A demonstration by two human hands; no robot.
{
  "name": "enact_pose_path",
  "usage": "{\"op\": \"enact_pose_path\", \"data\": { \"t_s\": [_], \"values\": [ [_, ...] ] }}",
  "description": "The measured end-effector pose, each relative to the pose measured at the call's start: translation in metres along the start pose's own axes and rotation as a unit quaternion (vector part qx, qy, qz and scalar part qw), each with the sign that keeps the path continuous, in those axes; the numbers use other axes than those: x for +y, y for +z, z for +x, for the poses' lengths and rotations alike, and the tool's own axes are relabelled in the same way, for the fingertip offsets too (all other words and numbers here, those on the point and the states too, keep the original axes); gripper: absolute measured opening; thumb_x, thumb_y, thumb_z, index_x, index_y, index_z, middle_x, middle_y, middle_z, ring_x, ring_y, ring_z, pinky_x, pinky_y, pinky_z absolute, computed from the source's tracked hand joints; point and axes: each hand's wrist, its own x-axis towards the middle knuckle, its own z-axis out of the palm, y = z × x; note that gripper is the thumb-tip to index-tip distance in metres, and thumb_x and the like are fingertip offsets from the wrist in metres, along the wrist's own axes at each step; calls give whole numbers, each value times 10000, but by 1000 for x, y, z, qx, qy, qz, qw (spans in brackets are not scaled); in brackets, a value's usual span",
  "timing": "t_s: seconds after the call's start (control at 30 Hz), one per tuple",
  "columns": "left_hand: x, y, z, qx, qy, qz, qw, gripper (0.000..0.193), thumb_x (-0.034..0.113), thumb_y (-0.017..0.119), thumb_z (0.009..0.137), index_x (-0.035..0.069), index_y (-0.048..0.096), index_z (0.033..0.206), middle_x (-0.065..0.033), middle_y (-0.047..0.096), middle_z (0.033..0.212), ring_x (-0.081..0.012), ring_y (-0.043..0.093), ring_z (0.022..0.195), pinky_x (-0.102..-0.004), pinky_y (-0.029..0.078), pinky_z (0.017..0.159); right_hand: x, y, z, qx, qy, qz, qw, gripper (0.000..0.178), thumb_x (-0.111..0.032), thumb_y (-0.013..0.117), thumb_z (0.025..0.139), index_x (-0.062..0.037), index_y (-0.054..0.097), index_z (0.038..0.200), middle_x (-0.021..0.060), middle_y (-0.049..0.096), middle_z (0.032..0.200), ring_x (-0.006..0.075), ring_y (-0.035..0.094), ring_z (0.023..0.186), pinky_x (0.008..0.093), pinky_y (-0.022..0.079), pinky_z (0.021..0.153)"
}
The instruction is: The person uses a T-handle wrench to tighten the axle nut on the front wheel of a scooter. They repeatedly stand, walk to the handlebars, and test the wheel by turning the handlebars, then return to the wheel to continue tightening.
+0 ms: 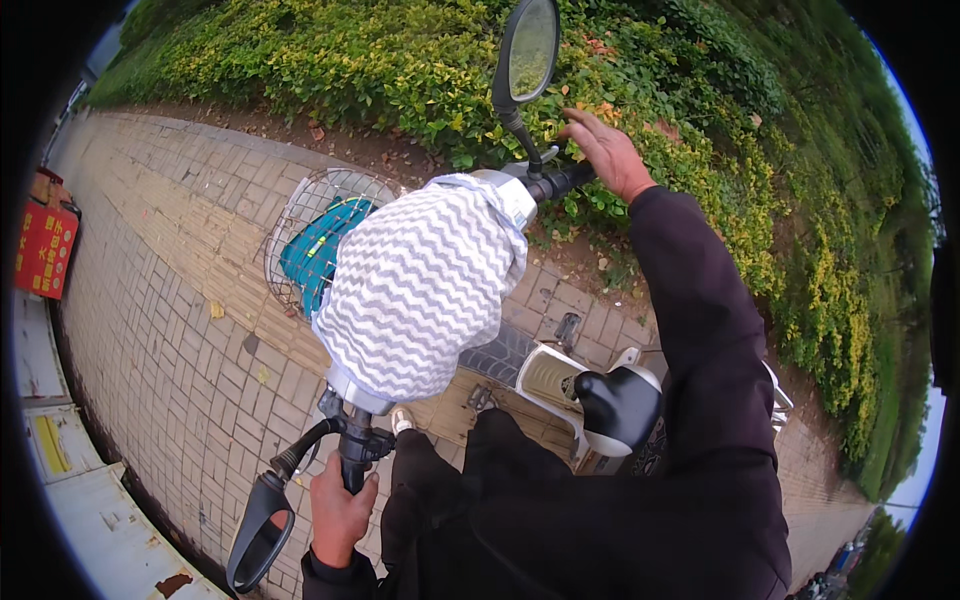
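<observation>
I stand beside an electric scooter whose handlebar is draped with a white cloth [425, 290] with grey zigzag stripes. My left hand [338, 508] is wrapped round the black left handlebar grip [353, 470], below the brake lever. At the far end of the bar my right hand [605, 157] is open, fingers stretched out, just past the right grip [560, 182]; whether it touches the grip I cannot tell. A left mirror [262, 535] and a right mirror [531, 50] rise from the bar. The black and white seat [618, 408] shows near my right arm.
A wire basket [285, 235] at the scooter's front holds a teal item [325, 245]. Brick paving [185, 330] runs along a leafy hedge [350, 75]. White panels [100, 530] and a red box [45, 240] stand at the left. My legs are close beside the scooter.
</observation>
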Motion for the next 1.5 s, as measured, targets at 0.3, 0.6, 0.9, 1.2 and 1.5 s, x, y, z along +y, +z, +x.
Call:
{"op": "enact_pose_path", "data": {
  "t_s": [0.3,0.6,0.9,1.2,1.5],
  "values": [
    [24,-15,-33,3,-73,48,996,407,108,785,763,-16,637,1121,-194,626,695,-377,600,593,-416,468,588,13,9,-34,-153,-58,-92,982,498,-429,380,1089,-69,659,1293,179,726,1133,392,669,1030,465,508,904],
    [41,-19,-41,17,-45,78,996,347,68,765,767,-15,629,1075,-195,633,709,-372,603,603,-408,470,588,13,3,-37,-125,-51,-108,985,365,-387,426,1085,-70,574,985,194,646,788,441,630,797,529,468,719],
    [46,-12,-46,51,-41,78,995,261,66,757,775,-17,599,966,-123,596,650,-214,498,538,-369,414,549,17,-16,-25,-214,-44,-27,975,385,-392,413,1095,-56,598,1132,208,679,951,425,646,954,500,489,828],
    [48,-12,-44,71,-52,85,992,252,73,756,768,-9,604,951,-128,583,641,-215,488,544,-375,407,549,18,-13,-8,-240,-62,-82,965,395,-420,431,1085,-54,574,1124,223,678,904,433,652,899,516,492,788],
    [51,-15,-36,85,-49,70,993,248,49,747,763,-8,608,960,-136,588,651,-231,512,557,-363,425,562,16,-8,-10,-218,-160,-118,956,418,-360,396,1094,-67,647,934,153,673,853,394,649,877,510,506,754]
  ]
}}
